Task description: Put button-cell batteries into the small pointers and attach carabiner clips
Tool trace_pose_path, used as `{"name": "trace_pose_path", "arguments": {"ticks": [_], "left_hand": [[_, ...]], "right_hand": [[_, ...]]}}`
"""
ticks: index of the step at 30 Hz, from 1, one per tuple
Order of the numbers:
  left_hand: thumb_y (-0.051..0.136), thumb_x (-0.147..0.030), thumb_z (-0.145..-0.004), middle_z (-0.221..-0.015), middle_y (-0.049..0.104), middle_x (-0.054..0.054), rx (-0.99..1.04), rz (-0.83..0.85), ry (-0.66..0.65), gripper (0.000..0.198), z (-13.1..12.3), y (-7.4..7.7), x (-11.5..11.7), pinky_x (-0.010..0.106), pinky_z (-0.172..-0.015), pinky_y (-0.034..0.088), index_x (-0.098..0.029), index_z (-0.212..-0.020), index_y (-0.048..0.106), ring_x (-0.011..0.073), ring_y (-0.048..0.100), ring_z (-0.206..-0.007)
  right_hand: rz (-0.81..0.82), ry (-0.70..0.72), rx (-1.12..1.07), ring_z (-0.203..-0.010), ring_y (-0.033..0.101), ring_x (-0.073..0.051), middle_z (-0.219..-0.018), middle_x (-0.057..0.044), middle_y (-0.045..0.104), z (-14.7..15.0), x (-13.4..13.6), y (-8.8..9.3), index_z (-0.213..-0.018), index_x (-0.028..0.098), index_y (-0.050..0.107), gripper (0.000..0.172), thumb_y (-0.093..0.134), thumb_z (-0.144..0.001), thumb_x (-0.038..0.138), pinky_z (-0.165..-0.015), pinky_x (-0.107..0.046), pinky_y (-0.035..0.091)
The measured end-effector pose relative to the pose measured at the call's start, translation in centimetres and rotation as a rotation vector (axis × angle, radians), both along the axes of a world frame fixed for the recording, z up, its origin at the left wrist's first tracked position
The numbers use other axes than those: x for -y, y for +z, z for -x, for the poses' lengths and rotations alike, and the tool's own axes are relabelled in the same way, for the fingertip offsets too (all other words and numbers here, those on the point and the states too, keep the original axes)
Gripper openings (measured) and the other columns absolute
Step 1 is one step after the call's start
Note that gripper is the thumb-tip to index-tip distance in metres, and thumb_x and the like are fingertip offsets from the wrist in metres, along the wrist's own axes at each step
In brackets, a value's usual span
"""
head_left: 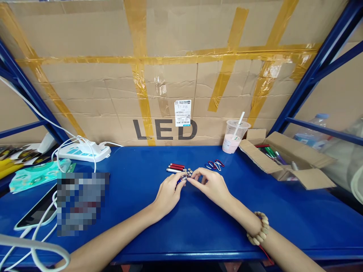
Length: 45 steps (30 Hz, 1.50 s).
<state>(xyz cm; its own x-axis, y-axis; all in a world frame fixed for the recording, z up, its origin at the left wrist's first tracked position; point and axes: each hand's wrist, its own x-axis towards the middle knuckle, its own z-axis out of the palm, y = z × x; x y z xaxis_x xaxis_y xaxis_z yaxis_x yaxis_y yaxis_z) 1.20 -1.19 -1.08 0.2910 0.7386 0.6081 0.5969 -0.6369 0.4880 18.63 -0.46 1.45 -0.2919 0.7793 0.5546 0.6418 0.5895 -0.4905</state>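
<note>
My left hand [169, 192] is closed around a small blue flashlight-like tube [181, 180] with a silvery end. The thumb and forefinger of my right hand [210, 184] are pinched together at that silvery end. What they hold there is too small to make out. Just beyond my fingers lie several button cells [190, 171]. Two red tubes [176, 166] and a silver tube [173, 170] rest side by side behind my left hand. To the right of the cells is a group of carabiners [214, 165] in blue, silver and red.
A lidded cup [231, 139] with a straw stands at the back right, beside an open cardboard box [279, 158] of coloured tubes. On the left are a power strip [85, 151], white cables and a phone [36, 209]. A large carton [164, 83] walls the blue table's back.
</note>
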Motion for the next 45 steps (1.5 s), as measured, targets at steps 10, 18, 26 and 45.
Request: {"name": "trace_pose_path", "arguments": {"ticks": [10,18,26,45], "left_hand": [[0.037,-0.020,-0.094,-0.085,0.064,0.002,0.000,0.032,-0.012,0.023,-0.01,0.17,0.10,0.029,-0.079,0.045,-0.019,-0.111,0.052,0.0166,0.060,-0.079],[0.035,-0.020,-0.093,-0.084,0.063,0.003,-0.027,0.045,-0.041,0.027,-0.07,0.43,0.41,0.029,-0.079,0.043,-0.021,-0.115,0.052,0.0177,0.058,-0.079],[0.034,-0.021,-0.094,-0.080,0.061,0.002,-0.034,0.075,-0.088,0.023,0.02,0.50,0.32,0.029,-0.078,0.042,-0.019,-0.107,0.053,0.0168,0.057,-0.077],[0.034,-0.024,-0.094,-0.080,0.059,0.000,-0.021,0.145,-0.166,0.018,0.01,0.77,0.44,0.025,-0.074,0.042,-0.020,-0.099,0.051,0.0155,0.057,-0.077]], "right_hand": [[-0.052,0.097,-0.040,-0.048,0.052,-0.007,-0.083,0.001,0.064,-0.25,-0.17,-0.22,-0.094,0.023,0.065,0.018,0.058,-0.084,0.036,-0.053,-0.020,0.043],[-0.083,0.129,-0.073,-0.049,0.053,-0.007,-0.085,0.001,0.064,-0.29,-0.07,-0.27,-0.095,0.025,0.068,0.016,0.059,-0.084,0.032,-0.053,-0.020,0.043],[-0.101,0.151,-0.108,-0.049,0.052,-0.007,-0.083,0.000,0.064,-0.50,-0.35,-0.33,-0.087,0.023,0.070,0.015,0.062,-0.081,0.033,-0.052,-0.020,0.043],[-0.057,0.169,-0.108,-0.045,0.052,-0.006,-0.084,-0.002,0.064,-0.79,-0.46,-0.13,-0.083,0.020,0.070,0.020,0.061,-0.081,0.038,-0.050,-0.021,0.043]]}}
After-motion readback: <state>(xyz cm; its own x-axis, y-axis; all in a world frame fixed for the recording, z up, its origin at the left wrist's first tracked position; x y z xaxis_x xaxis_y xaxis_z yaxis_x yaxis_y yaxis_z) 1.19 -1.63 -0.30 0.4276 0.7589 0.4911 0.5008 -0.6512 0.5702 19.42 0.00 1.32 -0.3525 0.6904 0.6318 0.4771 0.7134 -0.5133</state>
